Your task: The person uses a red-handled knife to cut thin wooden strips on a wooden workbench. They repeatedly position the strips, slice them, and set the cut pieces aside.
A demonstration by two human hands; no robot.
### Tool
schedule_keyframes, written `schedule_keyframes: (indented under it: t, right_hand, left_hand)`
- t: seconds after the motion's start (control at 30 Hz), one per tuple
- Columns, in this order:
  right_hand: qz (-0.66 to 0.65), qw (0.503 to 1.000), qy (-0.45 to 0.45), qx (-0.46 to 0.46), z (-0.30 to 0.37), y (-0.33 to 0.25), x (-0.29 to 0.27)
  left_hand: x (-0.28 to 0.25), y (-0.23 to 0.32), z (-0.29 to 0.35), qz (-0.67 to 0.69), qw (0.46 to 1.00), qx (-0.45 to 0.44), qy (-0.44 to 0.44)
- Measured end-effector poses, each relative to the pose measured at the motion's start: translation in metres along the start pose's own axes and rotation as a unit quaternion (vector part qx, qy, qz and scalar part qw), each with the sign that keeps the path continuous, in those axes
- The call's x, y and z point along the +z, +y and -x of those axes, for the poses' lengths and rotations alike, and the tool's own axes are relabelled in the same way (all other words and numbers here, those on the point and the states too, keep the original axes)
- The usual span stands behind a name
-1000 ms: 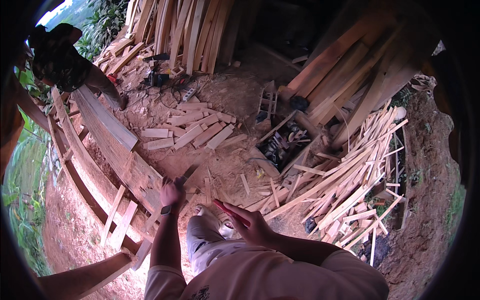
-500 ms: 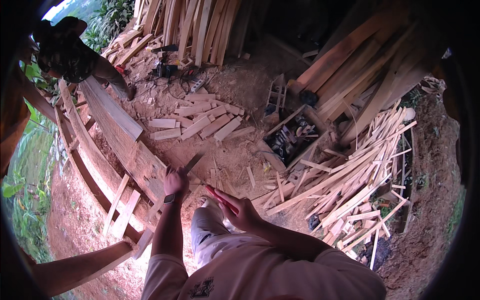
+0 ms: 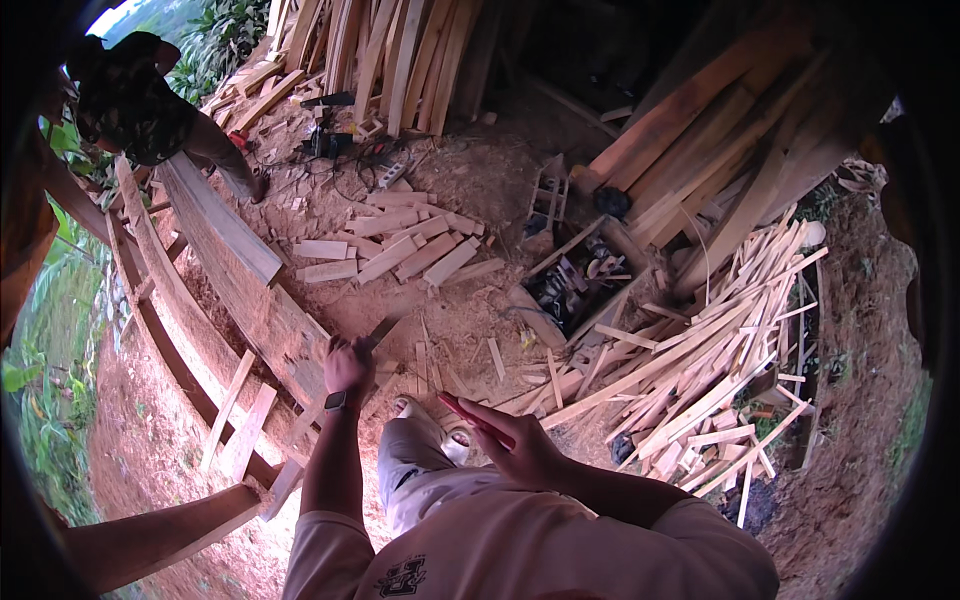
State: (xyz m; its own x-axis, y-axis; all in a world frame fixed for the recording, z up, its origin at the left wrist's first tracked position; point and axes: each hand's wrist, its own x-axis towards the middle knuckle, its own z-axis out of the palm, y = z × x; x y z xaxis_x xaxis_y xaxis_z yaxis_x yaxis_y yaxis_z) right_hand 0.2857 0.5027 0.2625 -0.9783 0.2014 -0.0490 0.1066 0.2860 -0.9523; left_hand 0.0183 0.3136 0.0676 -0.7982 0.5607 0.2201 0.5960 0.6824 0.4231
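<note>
My left hand [image 3: 350,366], a watch on its wrist, is closed beside the near end of a long, sawdust-strewn board [image 3: 255,300]. Out of its grip a dark flat metal blade [image 3: 384,328] points up and to the right; whatever part lies inside the fist is hidden. My right hand [image 3: 522,452] is wrapped round a slim red tool [image 3: 478,418], held over my legs, its tip toward the upper left. Its exact kind does not show. The red tool and the blade are apart.
Short cut boards [image 3: 400,240] lie piled ahead on the sawdust. A wooden box of tools [image 3: 590,270] stands to the right, with a heap of thin offcuts [image 3: 710,370] nearer. Another person [image 3: 135,105] stands at the far left. Long timber [image 3: 400,60] leans at the back.
My right hand has shifted a little to the right and nearer with the red tool, away from the blade. My left hand has moved slightly left, still gripping the blade.
</note>
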Motion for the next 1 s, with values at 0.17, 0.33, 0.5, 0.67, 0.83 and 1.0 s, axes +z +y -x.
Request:
schedule_keyframes:
  t: [0.17,0.33,0.5,0.67,0.83,1.0]
  right_hand:
    - [0.023,0.999,0.023,-0.025,-0.047,0.043,0.035]
    - [0.009,0.988,0.091,-0.124,-0.082,0.059,0.075]
    - [0.055,0.998,0.01,-0.02,-0.072,0.046,0.066]
    - [0.016,1.0,0.005,-0.019,-0.037,0.011,0.034]
    - [0.042,0.999,-0.026,0.014,0.005,-0.011,-0.001]
    - [0.022,0.999,-0.017,0.027,0.007,-0.011,0.0]
  left_hand:
    - [-0.005,0.005,-0.002,-0.021,1.0,0.0,0.006]
    - [-0.009,0.008,-0.002,-0.045,0.999,0.005,0.004]
    - [0.001,-0.001,0.002,-0.057,0.998,0.012,0.004]
    - [-0.003,0.004,-0.003,-0.05,0.999,0.001,-0.001]
    - [0.003,0.0,-0.003,-0.036,0.999,-0.027,-0.013]
    - [0.001,0.004,-0.004,-0.027,1.0,-0.014,0.009]
